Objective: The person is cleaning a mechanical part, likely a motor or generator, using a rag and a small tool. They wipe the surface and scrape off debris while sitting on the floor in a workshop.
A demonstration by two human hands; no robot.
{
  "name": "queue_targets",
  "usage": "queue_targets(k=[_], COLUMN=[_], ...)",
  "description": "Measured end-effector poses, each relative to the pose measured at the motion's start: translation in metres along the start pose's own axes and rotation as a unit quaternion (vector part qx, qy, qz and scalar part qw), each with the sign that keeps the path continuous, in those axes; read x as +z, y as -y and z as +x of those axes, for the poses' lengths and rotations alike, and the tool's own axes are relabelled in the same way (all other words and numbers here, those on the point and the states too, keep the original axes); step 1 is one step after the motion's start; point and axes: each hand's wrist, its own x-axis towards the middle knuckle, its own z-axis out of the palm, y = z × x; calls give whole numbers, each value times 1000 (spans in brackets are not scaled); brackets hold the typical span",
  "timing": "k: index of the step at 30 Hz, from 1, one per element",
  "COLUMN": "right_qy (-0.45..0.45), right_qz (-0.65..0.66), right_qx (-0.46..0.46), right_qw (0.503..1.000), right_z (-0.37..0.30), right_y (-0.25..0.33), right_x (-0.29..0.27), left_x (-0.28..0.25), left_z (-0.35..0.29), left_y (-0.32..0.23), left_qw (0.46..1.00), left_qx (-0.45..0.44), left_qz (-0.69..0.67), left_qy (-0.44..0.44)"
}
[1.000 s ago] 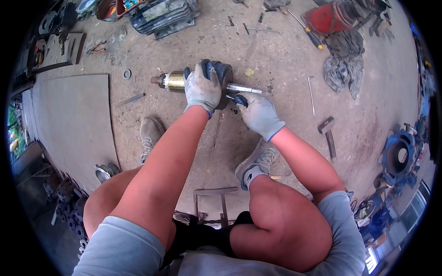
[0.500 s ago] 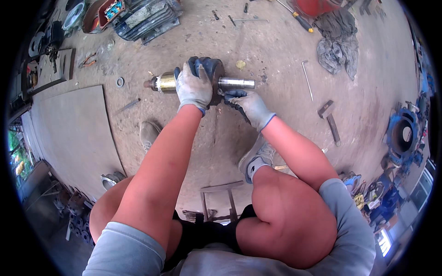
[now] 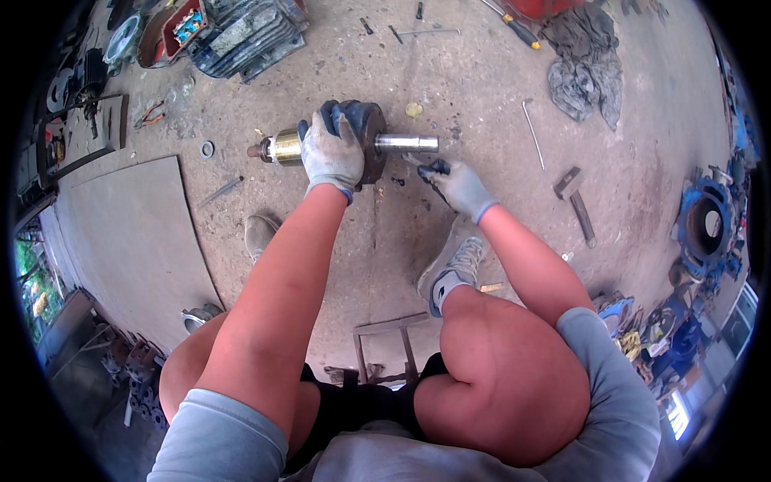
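Observation:
A metal rotor [image 3: 373,143] with a dark round body lies across the concrete floor in front of me. Its bright steel shaft [image 3: 408,143] sticks out to the right, and a brass-coloured section [image 3: 285,148] shows on the left. My left hand [image 3: 334,153], in a grey glove with dark fingers, is wrapped over the body. Just below the shaft's right end is my right hand [image 3: 459,186], gloved the same way and apart from the rotor. Its fingers are pinched together around a small greyish thing that I cannot make out.
A hammer [image 3: 576,207] and a thin metal rod [image 3: 533,135] lie to the right. Beyond them are a crumpled grey cloth [image 3: 585,68] and a screwdriver [image 3: 522,34]. Left are a metal ring [image 3: 207,149], pliers [image 3: 150,114] and a flat sheet [image 3: 132,233]; a finned housing [image 3: 250,40] stands farther back.
My right hand has drawn back from the rotor's face, moving right and slightly toward me. My left hand keeps its hold on the rotor.

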Motion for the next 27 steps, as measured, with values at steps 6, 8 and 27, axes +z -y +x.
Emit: queue_targets(k=[6,8,27], right_qy=[54,-36,1], right_qz=[156,22,-294], right_qx=[-4,-105,-282], right_qw=[986,994,913], right_z=[-63,-67,-21], right_y=[25,50,172], right_x=[10,3,-40], left_x=[-3,-2,-1], left_z=[0,-1,0], left_y=[-6,-5,-7], left_qw=[999,1000,999], left_qx=[-26,-6,-33], left_qz=[-16,-20,-19], left_qy=[13,-14,9])
